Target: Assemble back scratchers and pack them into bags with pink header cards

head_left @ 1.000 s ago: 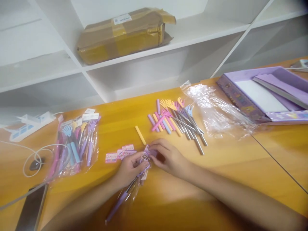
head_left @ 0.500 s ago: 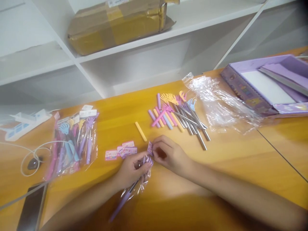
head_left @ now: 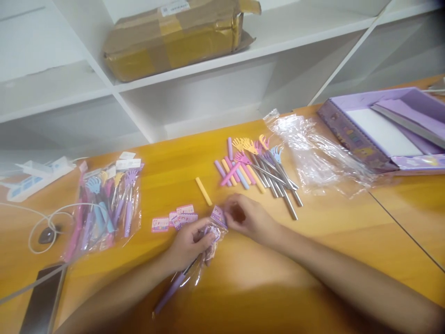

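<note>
White shelving (head_left: 208,104) behind glossy orange wooden table (head_left: 278,283). Left hand (head_left: 189,243) closed around clear plastic sleeve (head_left: 199,273) with purple-handled metal back scratcher (head_left: 170,293) inside, handle angled toward table's near edge. Right hand (head_left: 248,220) half curled, fingertips at small purple printed card (head_left: 218,216) by sleeve's top; grip unclear.

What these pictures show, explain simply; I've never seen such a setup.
There is no robot: these are a person's bare hands. Every picture comes from one head-worn camera, looking forward and down.

The left hand holds a clear wrapper containing a purple-handled stick; the right hand is at the edge of a purple card.

On the table lie metal rods with hand-shaped heads, coloured tubes, small cards, clear bags and a purple box.
</note>
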A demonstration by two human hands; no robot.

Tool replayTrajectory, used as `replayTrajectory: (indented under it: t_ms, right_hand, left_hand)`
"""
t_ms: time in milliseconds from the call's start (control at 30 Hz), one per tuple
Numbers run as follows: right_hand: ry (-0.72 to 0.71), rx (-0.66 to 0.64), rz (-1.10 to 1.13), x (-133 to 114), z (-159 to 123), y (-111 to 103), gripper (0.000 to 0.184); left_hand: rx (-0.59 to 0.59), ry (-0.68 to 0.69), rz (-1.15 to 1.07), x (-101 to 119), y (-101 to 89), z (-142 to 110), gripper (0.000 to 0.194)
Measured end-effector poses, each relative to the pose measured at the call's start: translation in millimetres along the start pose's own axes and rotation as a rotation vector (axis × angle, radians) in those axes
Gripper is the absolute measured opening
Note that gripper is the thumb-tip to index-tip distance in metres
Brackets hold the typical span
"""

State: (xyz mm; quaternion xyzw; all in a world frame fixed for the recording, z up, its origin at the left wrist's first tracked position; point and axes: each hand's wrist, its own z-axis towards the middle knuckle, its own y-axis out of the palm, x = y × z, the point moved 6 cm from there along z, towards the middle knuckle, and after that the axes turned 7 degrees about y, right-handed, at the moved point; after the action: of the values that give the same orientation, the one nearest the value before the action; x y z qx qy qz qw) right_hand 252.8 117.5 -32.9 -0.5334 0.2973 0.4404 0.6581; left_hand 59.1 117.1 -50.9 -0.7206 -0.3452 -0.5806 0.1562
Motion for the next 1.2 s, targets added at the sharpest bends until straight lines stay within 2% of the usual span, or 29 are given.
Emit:
replayTrajectory:
  t_ms: [100, 233, 300, 467, 567, 667, 800, 867, 1000, 1067, 1133, 1200]
  right_hand:
    - [0.037, -0.037, 0.041, 4, 5, -3, 0.011]
    - [0.130, 0.032, 0.187, 12, 13, -19, 0.009]
    - [0.150, 0.024, 0.256, 16, 16, -22, 0.010]
    - [0.097, -0.151, 0.215, 12, 15, -15, 0.027]
    - [0.145, -0.266, 0.282, 9, 13, -8, 0.025]
    - [0.216, -0.290, 0.342, 9, 12, -5, 0.022]
    - [0.226, -0.319, 0.246, 10, 13, -5, 0.025]
    - [0.229, -0.278, 0.169, 11, 17, -12, 0.028]
    - [0.235, -0.060, 0.047, 7, 32, -33, 0.039]
    - [0.279, -0.071, 0.061, 1, 41, -26, 0.042]
    - [0.347, -0.199, 0.100, -7, 47, -2, 0.042]
    - [0.340, -0.282, 0.062, -20, 53, 22, 0.042]
  left_hand:
    - [0.013, 0.011, -0.003, -2, -2.2, 0, 0.037]
    - [0.051, 0.032, -0.025, -2, -4.0, -1, 0.042]
    - [0.056, 0.035, -0.037, -1, -3.3, -1, 0.045]
    - [0.037, 0.062, -0.029, 1, -1.8, -1, 0.050]
    - [0.020, 0.085, 0.013, -3, -1.6, -2, 0.051]
    - [0.006, 0.120, 0.076, -6, 0.0, -3, 0.053]
    - [-0.021, 0.154, 0.145, -6, 4.7, -2, 0.044]
    - [-0.020, 0.165, 0.152, -6, 5.8, -2, 0.038]
    - [0.017, 0.222, 0.201, -8, 5.9, -5, 0.029]
    - [-0.071, 0.225, 0.215, -12, 12.4, -8, 0.029]
    - [-0.179, 0.202, 0.187, -17, 20.0, -11, 0.031]
    - [-0.221, 0.177, 0.111, -20, 23.9, -13, 0.032]
